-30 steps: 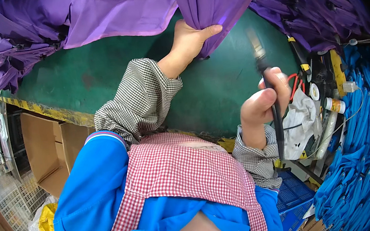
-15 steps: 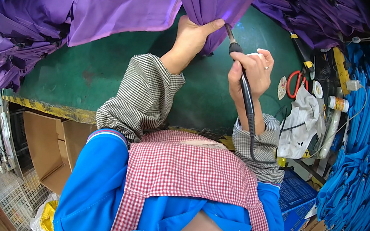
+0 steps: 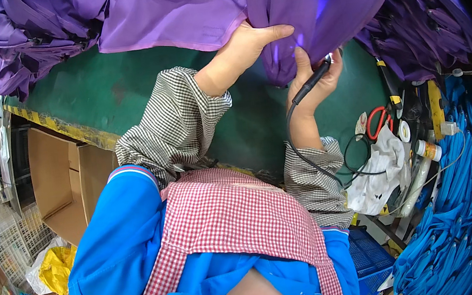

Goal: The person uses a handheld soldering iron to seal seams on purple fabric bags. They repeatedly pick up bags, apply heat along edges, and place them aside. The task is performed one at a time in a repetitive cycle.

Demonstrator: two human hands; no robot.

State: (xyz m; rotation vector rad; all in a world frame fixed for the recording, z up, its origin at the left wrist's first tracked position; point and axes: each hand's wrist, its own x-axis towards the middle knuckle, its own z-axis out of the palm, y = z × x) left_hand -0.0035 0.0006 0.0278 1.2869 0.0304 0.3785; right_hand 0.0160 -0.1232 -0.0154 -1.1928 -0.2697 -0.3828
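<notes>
A large piece of purple fabric (image 3: 337, 11) hangs in folds over the green table. My left hand (image 3: 247, 44) grips its lower left side, the thumb laid across the front and the fingers hidden behind the folds. My right hand (image 3: 326, 90) is closed around a black corded tool (image 3: 312, 84), pen-shaped like a soldering iron, which slants up and right across the palm. Its tip is hard to make out beyond my fingers. The right thumb is up against the bottom of the fabric. Small violet-blue glints show on the fabric between my thumbs.
More purple fabric is heaped at the far left (image 3: 45, 29) and far right (image 3: 410, 31). Red-handled scissors (image 3: 376, 124), a white cloth (image 3: 378, 174) and a small bottle (image 3: 428, 150) lie right on the green table (image 3: 140, 88). Blue fabric strips (image 3: 461, 202) hang beside it. A cardboard box (image 3: 54, 176) stands left.
The tool has swung from upright to slanted within my right hand, its tip moving away from the fabric. My right thumb has come up to the fabric, which has shifted right and spread.
</notes>
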